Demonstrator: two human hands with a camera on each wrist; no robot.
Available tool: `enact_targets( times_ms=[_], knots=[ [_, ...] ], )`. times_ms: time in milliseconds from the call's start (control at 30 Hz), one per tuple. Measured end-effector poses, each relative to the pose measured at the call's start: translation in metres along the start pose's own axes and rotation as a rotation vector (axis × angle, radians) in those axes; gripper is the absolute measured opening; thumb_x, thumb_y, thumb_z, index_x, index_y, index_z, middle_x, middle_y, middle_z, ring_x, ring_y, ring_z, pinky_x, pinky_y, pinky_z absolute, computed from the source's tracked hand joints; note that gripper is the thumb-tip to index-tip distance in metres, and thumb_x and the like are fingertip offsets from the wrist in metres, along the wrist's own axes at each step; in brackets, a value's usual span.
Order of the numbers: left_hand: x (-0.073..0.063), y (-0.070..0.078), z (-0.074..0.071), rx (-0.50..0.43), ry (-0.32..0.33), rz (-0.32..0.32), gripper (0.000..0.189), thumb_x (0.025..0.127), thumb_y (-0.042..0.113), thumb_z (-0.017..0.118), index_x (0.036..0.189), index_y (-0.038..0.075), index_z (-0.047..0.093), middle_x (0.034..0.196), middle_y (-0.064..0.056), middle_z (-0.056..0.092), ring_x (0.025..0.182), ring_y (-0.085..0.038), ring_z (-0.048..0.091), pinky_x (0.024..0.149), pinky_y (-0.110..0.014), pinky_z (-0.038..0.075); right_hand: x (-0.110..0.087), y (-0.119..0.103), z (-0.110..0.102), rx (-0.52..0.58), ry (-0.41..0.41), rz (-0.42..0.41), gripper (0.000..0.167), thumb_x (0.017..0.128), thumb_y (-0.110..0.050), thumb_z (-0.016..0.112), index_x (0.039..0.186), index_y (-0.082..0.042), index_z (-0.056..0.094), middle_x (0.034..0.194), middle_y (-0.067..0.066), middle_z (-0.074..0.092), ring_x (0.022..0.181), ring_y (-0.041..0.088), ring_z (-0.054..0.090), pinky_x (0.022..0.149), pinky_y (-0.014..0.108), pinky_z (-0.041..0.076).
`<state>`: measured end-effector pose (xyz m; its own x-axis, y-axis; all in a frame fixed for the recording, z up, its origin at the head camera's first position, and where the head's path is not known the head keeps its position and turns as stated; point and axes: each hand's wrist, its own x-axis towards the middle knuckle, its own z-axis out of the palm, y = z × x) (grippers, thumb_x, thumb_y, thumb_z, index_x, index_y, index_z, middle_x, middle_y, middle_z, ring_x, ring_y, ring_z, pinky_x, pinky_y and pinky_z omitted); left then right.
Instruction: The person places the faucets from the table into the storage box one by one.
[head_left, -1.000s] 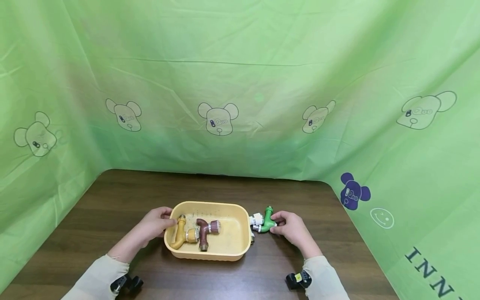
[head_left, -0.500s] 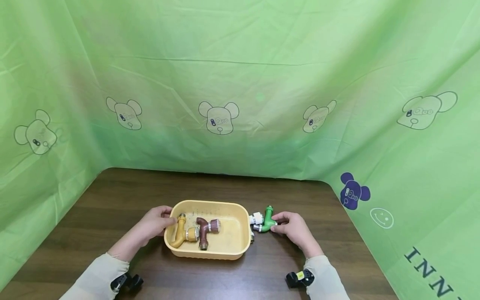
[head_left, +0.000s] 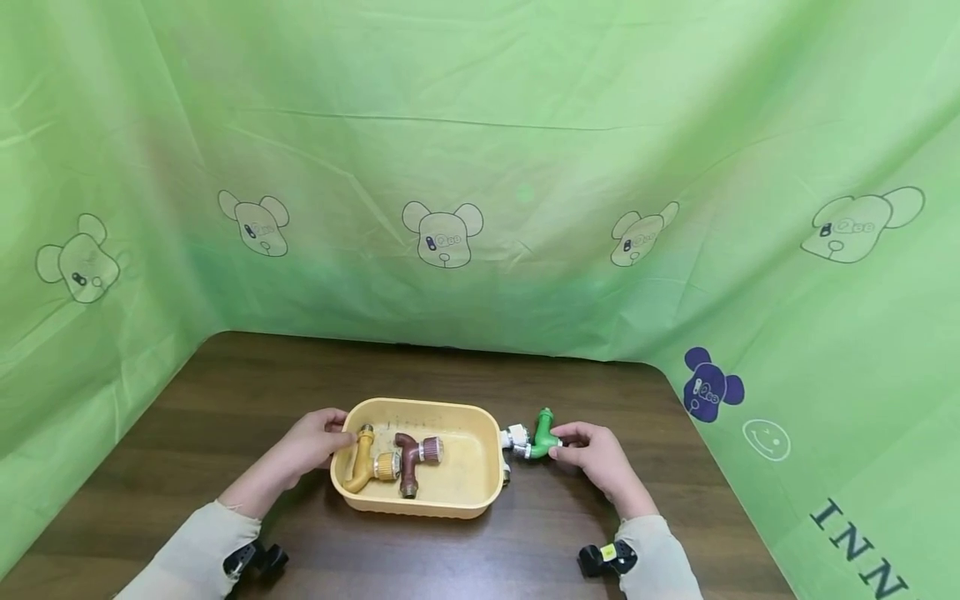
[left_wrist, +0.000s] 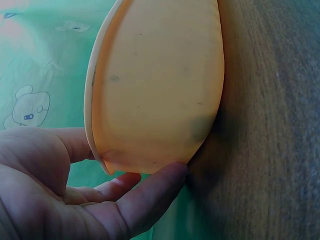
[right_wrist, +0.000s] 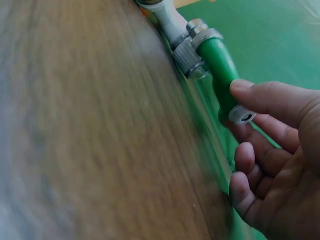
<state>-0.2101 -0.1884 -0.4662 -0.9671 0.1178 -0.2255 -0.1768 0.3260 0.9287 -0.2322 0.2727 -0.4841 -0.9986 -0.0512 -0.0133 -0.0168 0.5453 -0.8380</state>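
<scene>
My left hand (head_left: 315, 442) grips the left end of a pale yellow plastic basin (head_left: 420, 511); in the left wrist view the thumb and fingers sit at the basin's end wall (left_wrist: 160, 85). Inside the basin lie a yellow tap (head_left: 363, 462) and a maroon tap (head_left: 408, 467). On the right, my right hand (head_left: 596, 458) pinches a green tap (head_left: 543, 433) between thumb and fingers. Beside the basin's right end is a white tap (head_left: 516, 437) with a ribbed knob, partly hidden by the basin and very close to the green tap.
Everything stands on a dark wooden table (head_left: 420, 550). A green curtain (head_left: 480, 300) printed with bear heads hangs behind the table and along both sides. Each wrist carries a small black camera (head_left: 607, 558).
My right hand has shifted slightly to the right with the green tap, which has tilted a little. The left hand keeps its grip on the basin, and the view has moved slightly.
</scene>
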Motion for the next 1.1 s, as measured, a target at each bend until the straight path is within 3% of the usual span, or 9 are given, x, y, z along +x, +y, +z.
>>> enact_targets(
  times_ms=[300,767,1100],
  knots=[
    [0.001,-0.001,0.000,-0.002,0.005,-0.001,0.045,0.097,0.006,0.063,0.136,-0.012,0.051,0.114,-0.021,0.063,0.092,-0.021,0.069,0.073,-0.039,0.064,0.003,-0.010,-0.005,0.023,0.002,-0.047,0.035,0.081,-0.014,0.086,0.113,-0.005,0.075,0.099,0.007,0.071,0.089,0.018,0.059,0.073,0.024,0.052],
    [0.001,0.001,0.001,0.018,0.009,-0.031,0.047,0.098,0.007,0.063,0.138,-0.012,0.049,0.119,-0.022,0.062,0.098,-0.024,0.068,0.075,-0.039,0.064,0.002,-0.039,-0.013,0.042,-0.008,-0.128,0.036,0.081,-0.014,0.087,0.113,-0.003,0.075,0.092,0.007,0.067,0.084,0.018,0.057,0.071,0.025,0.051],
    [0.000,-0.001,-0.001,0.006,0.009,-0.021,0.045,0.097,0.006,0.063,0.138,-0.011,0.051,0.114,-0.020,0.062,0.093,-0.022,0.069,0.074,-0.038,0.064,-0.001,-0.054,-0.014,0.031,-0.036,-0.195,0.034,0.081,-0.016,0.087,0.111,-0.007,0.076,0.091,0.007,0.068,0.082,0.020,0.059,0.069,0.026,0.053]
  ],
)
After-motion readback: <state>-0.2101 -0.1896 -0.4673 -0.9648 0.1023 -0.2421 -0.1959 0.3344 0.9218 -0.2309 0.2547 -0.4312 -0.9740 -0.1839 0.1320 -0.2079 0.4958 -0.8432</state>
